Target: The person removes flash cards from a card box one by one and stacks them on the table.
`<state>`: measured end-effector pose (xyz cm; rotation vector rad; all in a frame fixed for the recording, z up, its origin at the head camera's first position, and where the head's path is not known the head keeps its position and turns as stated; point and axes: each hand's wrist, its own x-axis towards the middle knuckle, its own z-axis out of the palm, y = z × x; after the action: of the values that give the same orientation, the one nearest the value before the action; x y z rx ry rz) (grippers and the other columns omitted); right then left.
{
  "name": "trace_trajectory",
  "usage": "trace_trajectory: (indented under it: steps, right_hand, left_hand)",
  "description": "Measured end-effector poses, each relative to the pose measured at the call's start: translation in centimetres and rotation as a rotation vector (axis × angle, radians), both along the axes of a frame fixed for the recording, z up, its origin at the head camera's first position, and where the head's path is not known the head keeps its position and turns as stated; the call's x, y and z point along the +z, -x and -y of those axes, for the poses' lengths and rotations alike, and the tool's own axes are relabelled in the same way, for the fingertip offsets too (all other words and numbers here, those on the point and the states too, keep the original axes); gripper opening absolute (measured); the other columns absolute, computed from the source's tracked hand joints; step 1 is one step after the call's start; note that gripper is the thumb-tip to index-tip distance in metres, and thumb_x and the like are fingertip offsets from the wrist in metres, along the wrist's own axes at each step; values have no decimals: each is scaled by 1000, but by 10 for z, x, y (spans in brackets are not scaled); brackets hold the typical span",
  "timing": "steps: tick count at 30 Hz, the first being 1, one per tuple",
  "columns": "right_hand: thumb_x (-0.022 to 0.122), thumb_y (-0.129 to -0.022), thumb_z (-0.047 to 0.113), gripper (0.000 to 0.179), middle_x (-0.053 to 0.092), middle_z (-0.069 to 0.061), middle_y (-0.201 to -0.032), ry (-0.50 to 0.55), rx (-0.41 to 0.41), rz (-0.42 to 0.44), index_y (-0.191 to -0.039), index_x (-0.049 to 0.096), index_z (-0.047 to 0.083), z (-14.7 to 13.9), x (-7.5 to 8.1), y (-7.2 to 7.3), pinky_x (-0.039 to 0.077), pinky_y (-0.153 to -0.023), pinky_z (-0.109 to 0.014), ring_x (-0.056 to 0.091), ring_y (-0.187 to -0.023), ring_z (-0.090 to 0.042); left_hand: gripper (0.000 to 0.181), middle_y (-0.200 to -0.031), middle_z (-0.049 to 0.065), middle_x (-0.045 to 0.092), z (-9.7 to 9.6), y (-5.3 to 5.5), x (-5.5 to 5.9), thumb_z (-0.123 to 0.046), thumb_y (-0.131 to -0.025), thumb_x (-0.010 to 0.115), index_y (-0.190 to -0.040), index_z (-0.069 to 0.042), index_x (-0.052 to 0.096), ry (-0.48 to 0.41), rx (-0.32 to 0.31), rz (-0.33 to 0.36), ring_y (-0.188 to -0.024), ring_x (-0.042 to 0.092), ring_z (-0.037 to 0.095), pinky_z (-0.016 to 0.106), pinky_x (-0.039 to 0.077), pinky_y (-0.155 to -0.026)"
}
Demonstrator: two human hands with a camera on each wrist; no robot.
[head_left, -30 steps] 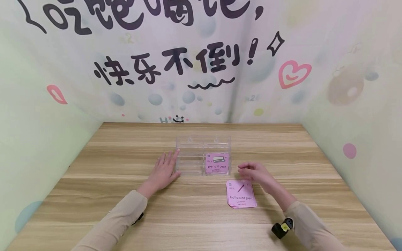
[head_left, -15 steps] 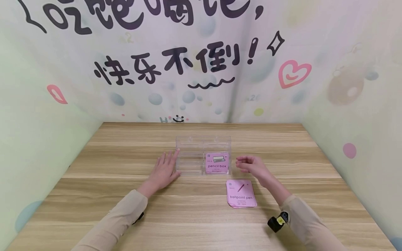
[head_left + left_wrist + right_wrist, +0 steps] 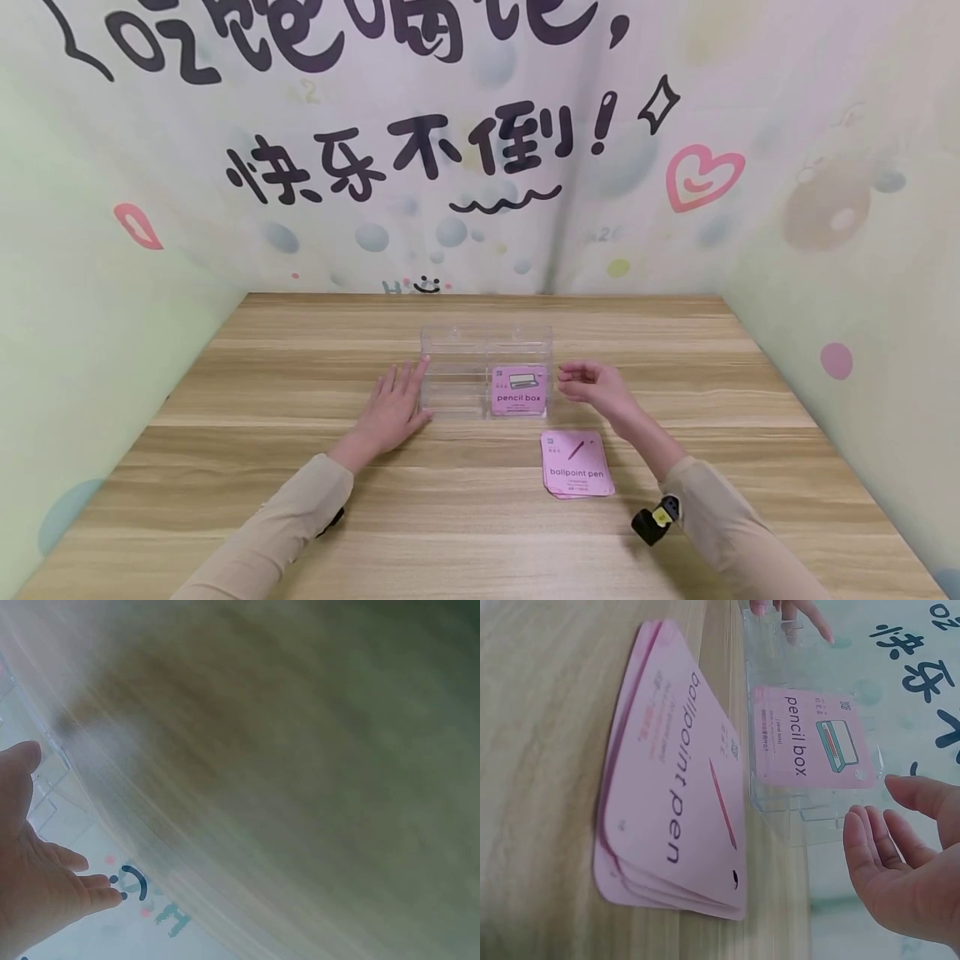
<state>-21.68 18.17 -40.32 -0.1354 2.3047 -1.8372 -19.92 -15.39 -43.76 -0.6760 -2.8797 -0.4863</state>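
A clear plastic card rack [image 3: 454, 382] with several compartments stands on the table. A pink "pencil box" card [image 3: 518, 392] sits in its front right compartment. My left hand [image 3: 386, 412] lies at the rack's left side, fingers straight and spread, index fingertip and thumb touching the edge or very close to it. Just off the rack's right side is my right hand [image 3: 603, 396], its fingers loosely bent and holding nothing. In front of that hand lies a small stack of pink cards [image 3: 577, 463], with "ballpoint pen" on top. The right wrist view shows the stack's layered edges [image 3: 611, 889].
The wooden table [image 3: 450, 533] reaches back to a printed backdrop [image 3: 360, 242]. Pale side walls stand left and right. A black wrist camera [image 3: 656, 520] sticks out below the right sleeve [image 3: 727, 517].
My right hand has moved from beside the card stack forward and slightly left, to the rack's right side. The left hand, rack and cards stay where they were.
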Motion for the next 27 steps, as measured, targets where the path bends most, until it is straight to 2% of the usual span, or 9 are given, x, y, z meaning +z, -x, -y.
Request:
trace_trajectory:
  steps: [8,14,21,27]
  right_hand:
    - [62,-80,-1,43,56,-25,-112,-49,11,-60,-120,49,-10,4,1,4,49,-77,-21,58,-86,-9]
    - [62,-78,-6,46,57,-25,-111,-47,27,-89,-121,48,-12,10,2,8,49,-78,-21,59,-89,-14]
    - [62,-78,-7,45,55,-28,-110,-51,42,-125,-120,47,-15,15,2,11,49,-76,-20,59,-92,-22]
    - [63,-78,-6,43,57,-26,-107,-76,18,-137,-117,49,-15,18,1,11,49,-74,-19,58,-85,-14]
  left_hand:
    - [79,-142,32,21,-1,2,0,-33,-90,54,-145,-10,2,49,27,36,-128,17,51,61,17,-101]
    - [79,-143,30,20,-1,3,1,-35,-91,53,-146,-12,0,76,35,56,-130,16,50,60,16,-103]
    - [81,-142,31,21,-1,2,2,-35,-91,53,-146,-11,0,81,37,47,-129,17,51,61,19,-101]
    - [80,-142,31,21,-1,2,1,-34,-90,54,-146,-11,1,72,36,42,-129,17,51,61,19,-101]
